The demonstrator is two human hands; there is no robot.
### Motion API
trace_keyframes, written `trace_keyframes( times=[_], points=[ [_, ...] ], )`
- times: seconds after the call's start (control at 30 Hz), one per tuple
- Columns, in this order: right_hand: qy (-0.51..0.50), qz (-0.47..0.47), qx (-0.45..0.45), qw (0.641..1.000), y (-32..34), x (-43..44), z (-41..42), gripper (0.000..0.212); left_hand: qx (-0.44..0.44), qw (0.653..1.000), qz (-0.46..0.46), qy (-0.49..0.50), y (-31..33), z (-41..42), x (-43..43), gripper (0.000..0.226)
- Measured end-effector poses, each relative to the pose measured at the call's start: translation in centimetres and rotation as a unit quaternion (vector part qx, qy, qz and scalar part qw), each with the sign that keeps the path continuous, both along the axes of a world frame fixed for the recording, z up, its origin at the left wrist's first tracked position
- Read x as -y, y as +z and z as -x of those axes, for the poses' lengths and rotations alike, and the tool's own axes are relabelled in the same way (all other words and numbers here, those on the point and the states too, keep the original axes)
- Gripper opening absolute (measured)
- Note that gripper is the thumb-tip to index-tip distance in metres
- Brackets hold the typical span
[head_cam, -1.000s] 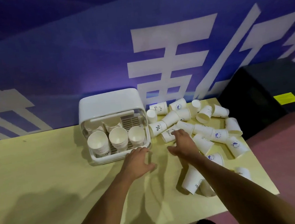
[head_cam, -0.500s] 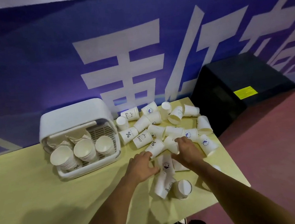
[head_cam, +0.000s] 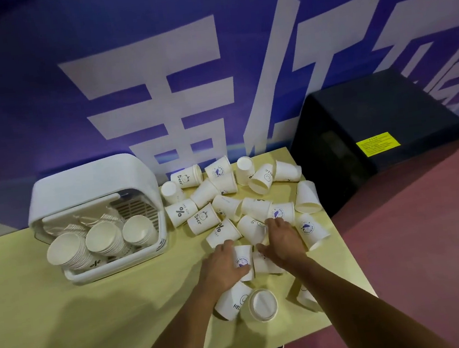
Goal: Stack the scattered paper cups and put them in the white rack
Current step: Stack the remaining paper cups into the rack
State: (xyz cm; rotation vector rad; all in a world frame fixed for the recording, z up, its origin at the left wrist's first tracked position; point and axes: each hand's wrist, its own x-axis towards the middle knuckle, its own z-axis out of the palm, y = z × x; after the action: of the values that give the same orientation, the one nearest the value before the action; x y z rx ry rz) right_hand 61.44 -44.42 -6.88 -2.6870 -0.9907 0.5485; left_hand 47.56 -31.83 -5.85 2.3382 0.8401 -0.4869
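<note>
Pale yellow table (head_cam: 69,335) I'm working at sits right in front of a big blue banner (head_cam: 68,77) with huge white characters on it. Just off the table's right end there's a black box (head_cam: 359,119) with a yellow label (head_cam: 378,144) on it, standing on reddish floor (head_cam: 430,236).

The rack (head_cam: 92,189) stands on the bench (head_cam: 67,321), three cup stacks (head_cam: 107,239) side by side in it. Right of the rack, loose paper cups (head_cam: 226,205) lie scattered. Front-right of it, the left hand (head_cam: 223,267) grips one cup (head_cam: 243,259) beside the right hand (head_cam: 283,243). A box (head_cam: 375,134) stands farther right, off the bench.
</note>
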Motion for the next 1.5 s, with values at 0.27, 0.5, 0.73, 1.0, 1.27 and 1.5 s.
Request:
trace_keyframes(
  times=[0.27,0.5,0.73,1.0,1.27,1.5],
  points=[
    [0.001,0.010,-0.003,1.000,-1.6,-0.8,-0.5,0.063,-0.014,0.998,0.020,0.052,-1.4,-1.5,0.2,0.079],
    [0.008,0.027,0.000,1.000,-2.1,-1.1,-0.6,0.065,0.008,0.996,0.029,0.078,-1.9,-1.5,0.4,0.075],
    [-0.020,-0.007,-0.010,1.000,-1.0,-1.2,-0.4,0.063,0.061,0.991,0.054,0.110,-1.4,-1.1,0.1,0.077],
    [-0.052,-0.094,0.006,0.994,1.5,-1.8,0.4,0.074,0.124,0.979,0.072,0.148,0.4,0.7,-2.5,0.081],
    [-0.040,-0.199,0.005,0.979,4.1,-6.3,3.0,0.070,0.192,0.959,0.066,0.199,1.7,4.8,-5.8,0.080],
    [0.023,-0.248,-0.048,0.967,6.3,-11.7,6.0,0.072,0.216,0.939,0.052,0.262,2.3,9.4,-8.5,0.082]
  ],
)
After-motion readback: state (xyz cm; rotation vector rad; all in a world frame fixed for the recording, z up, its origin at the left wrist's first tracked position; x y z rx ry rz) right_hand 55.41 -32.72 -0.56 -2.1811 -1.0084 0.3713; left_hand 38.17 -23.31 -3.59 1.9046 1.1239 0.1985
